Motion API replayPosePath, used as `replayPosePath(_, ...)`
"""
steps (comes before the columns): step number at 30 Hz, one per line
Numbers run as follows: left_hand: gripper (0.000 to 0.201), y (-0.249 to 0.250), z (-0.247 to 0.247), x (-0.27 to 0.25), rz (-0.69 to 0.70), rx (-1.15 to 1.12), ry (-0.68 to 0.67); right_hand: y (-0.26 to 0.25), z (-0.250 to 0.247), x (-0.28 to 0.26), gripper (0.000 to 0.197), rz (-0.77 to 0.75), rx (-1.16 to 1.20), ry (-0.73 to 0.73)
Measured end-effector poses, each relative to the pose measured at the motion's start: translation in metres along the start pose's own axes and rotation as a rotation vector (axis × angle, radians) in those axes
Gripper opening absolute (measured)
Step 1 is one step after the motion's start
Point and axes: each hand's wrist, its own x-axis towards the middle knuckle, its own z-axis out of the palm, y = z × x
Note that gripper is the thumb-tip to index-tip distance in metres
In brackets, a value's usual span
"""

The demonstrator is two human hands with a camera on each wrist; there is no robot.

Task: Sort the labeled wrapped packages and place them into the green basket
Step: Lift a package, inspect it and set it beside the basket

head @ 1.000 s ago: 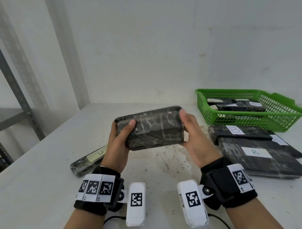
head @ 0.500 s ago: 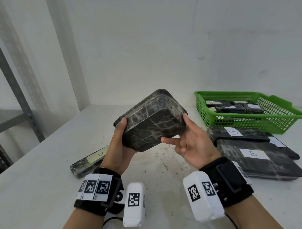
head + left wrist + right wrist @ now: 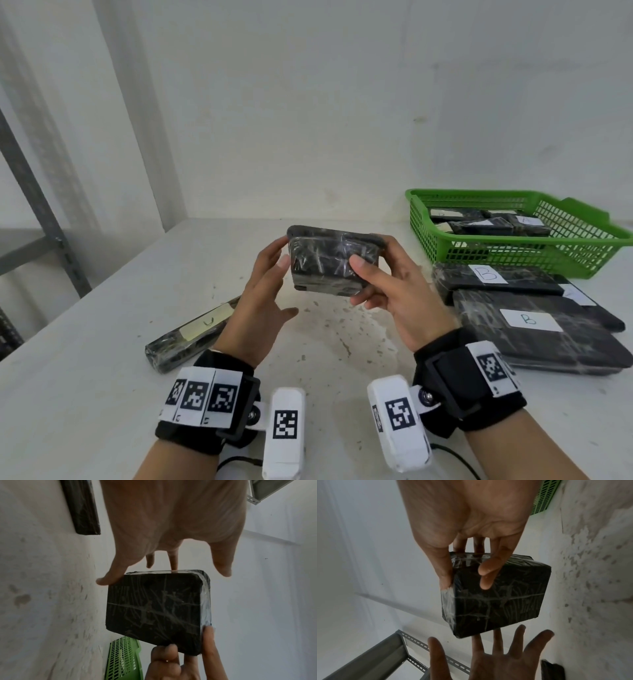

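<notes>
Package (image 3: 334, 262) — a black block in clear film — is held up over the middle of the table (image 3: 85, 394), between the two hands. The right hand (image 3: 394, 291) grips it: the thumb lies across the near face and the fingers (image 3: 485, 568) curl round the far end, as the right wrist view shows. The left hand (image 3: 262, 301) is spread, its fingers straight; the fingertips (image 3: 174, 563) touch the block's left end, and the little finger stands clear. No label shows on the faces turned to the cameras.

At three o'clock of the held block lie two flat black packets (image 3: 534, 325), each with a white label marked B, one partly over the other; a third label at their far side is cut off by them. At two o'clock the green basket (image 3: 424, 226) stands on the table just behind the packets, with several dark wrapped packets inside; their labels are too small to read. At eight o'clock a long thin packet (image 3: 191, 332) lies slantwise, its pale label bearing a faint mark, partly hidden by the left wrist.

The table is white and stained in the middle — a white wall stands behind, and a grey metal rack (image 3: 34, 205) at the left.
</notes>
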Motion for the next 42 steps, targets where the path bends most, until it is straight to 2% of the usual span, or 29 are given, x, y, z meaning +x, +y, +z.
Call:
replayPosePath(3, 0.073, 0.000, 0.000, 0.000, 0.029, 0.005, -0.036, 0.000, -0.001, -0.001, 0.043, -0.010, -0.030, -0.032)
replayPosePath(6, 0.062, -0.005, -0.002, 0.002, 0.070, 0.028, -0.037, 0.004, 0.001, -0.002, 0.032, -0.037, -0.113, -0.087)
replayPosePath(9, 0.040, -0.009, -0.003, 0.003, 0.189, 0.056, -0.003, 0.006, 0.005, -0.003, 0.029, -0.057, -0.140, -0.116)
replayPosePath(13, 0.041, -0.011, -0.002, 0.002, 0.265, 0.101, 0.003, 0.004, 0.007, -0.003, 0.027, -0.106, -0.134, -0.058)
replayPosePath(18, 0.045, -0.009, -0.004, 0.002, 0.237, 0.021, -0.042, 0.008, 0.013, -0.003, 0.015, -0.172, -0.152, 0.014)
replayPosePath(22, 0.045, -0.009, -0.002, 0.002, 0.242, 0.066, -0.009, 0.003, 0.007, -0.003, 0.031, -0.145, -0.175, -0.011)
replayPosePath(25, 0.042, -0.011, 0.001, 0.002, 0.232, 0.083, 0.005, 0.001, 0.006, -0.004, 0.034, -0.166, -0.210, -0.065)
replayPosePath(32, 0.048, -0.011, -0.003, 0.002, 0.198, 0.070, -0.023, 0.008, 0.010, -0.002, 0.032, -0.202, -0.272, -0.003)
replayPosePath(37, 0.049, -0.012, -0.002, 0.001, 0.220, 0.093, 0.009, 0.010, 0.002, 0.001, 0.042, -0.129, -0.264, -0.107)
replayPosePath(39, 0.050, -0.011, -0.002, 0.002, 0.219, 0.075, -0.011, 0.010, 0.004, 0.000, 0.045, -0.130, -0.260, -0.091)
replayPosePath(42, 0.050, -0.009, -0.003, 0.002, 0.203, 0.056, -0.052, 0.008, 0.009, -0.003, 0.039, -0.137, -0.262, -0.049)
